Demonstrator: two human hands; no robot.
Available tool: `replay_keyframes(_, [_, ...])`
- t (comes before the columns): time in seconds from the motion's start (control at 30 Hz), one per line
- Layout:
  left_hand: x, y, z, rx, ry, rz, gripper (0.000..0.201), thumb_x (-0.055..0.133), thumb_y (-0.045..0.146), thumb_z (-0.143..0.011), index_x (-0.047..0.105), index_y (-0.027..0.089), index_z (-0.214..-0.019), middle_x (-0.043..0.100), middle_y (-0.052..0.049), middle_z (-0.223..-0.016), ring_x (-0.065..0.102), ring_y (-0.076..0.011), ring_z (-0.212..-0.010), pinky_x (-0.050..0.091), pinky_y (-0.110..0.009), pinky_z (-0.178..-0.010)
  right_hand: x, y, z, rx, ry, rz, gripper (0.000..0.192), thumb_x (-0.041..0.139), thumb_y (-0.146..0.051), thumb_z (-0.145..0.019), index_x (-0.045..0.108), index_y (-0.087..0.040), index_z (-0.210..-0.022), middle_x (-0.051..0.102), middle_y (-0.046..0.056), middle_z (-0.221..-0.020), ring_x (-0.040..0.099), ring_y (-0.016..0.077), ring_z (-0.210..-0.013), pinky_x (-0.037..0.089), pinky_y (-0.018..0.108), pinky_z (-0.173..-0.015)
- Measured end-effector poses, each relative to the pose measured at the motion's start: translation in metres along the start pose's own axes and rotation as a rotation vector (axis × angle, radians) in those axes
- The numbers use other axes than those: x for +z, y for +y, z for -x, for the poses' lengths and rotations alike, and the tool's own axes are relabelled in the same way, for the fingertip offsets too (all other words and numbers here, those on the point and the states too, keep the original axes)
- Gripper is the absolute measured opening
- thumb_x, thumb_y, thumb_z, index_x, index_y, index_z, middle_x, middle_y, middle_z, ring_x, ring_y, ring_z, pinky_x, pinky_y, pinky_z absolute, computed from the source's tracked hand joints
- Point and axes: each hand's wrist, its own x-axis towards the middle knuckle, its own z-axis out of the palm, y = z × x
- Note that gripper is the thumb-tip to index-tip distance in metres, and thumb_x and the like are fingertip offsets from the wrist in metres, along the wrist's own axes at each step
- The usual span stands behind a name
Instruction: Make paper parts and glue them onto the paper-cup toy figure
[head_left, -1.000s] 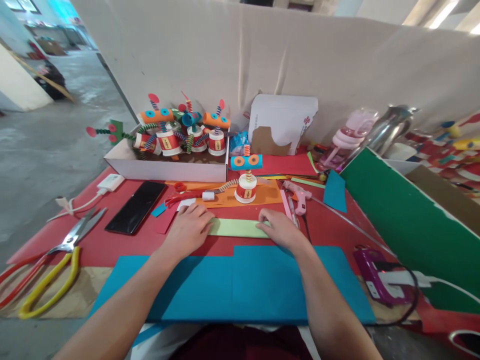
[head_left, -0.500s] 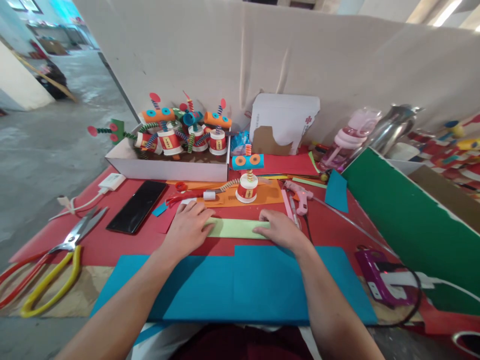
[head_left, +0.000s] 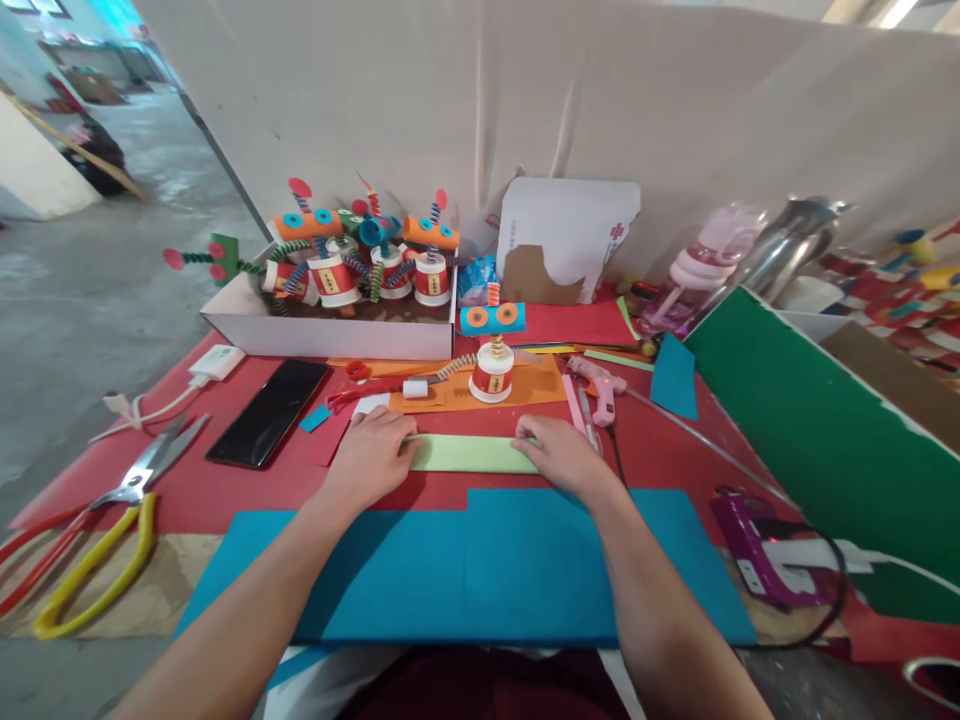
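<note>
Left hand (head_left: 369, 457) and right hand (head_left: 564, 457) lie palm-down, fingers loosely curled, one pressing each end of a flat light-green paper strip (head_left: 469, 454); neither has it gripped. A large blue foam sheet (head_left: 480, 570) lies just nearer the body, and beyond the fingertips an orange paper sheet (head_left: 525, 388) bears a small cup-and-spring figure (head_left: 491, 372), leaving little free room there. The red table covering (head_left: 225, 490) is open left of the left hand as far as a black phone (head_left: 268, 412), with a cream cloth backdrop (head_left: 525, 110) behind.
</note>
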Motion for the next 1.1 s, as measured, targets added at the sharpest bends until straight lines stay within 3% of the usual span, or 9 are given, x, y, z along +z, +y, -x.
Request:
replay_keyframes(0.37, [-0.004, 0.006, -0.001, -0.016, -0.034, -0.024, 0.012, 0.046, 0.023, -0.085, 0.054, 0.021, -0.076, 0.066, -0.006, -0.086, 0.054, -0.0268, -0.088, 0.039, -0.038, -0.07, -0.002, -0.009, -0.001, 0.048, -0.033, 0.126, 0.011, 0.054, -0.029, -0.089, 0.057, -0.02, -0.083, 0.068, 0.005, -0.089, 0.058, 0.0185, -0.08, 0.027, 0.027, -0.061])
replay_keyframes(1.1, [-0.006, 0.009, -0.004, -0.07, -0.11, -0.061, 0.02, 0.04, 0.025, -0.087, 0.057, 0.018, -0.08, 0.067, -0.009, -0.09, 0.055, -0.028, -0.091, 0.039, -0.04, -0.074, -0.005, -0.022, 0.0, 0.077, -0.048, 0.303, 0.013, 0.049, -0.028, -0.093, 0.058, -0.019, -0.09, 0.068, 0.005, -0.093, 0.061, 0.0187, -0.084, 0.028, 0.028, -0.062])
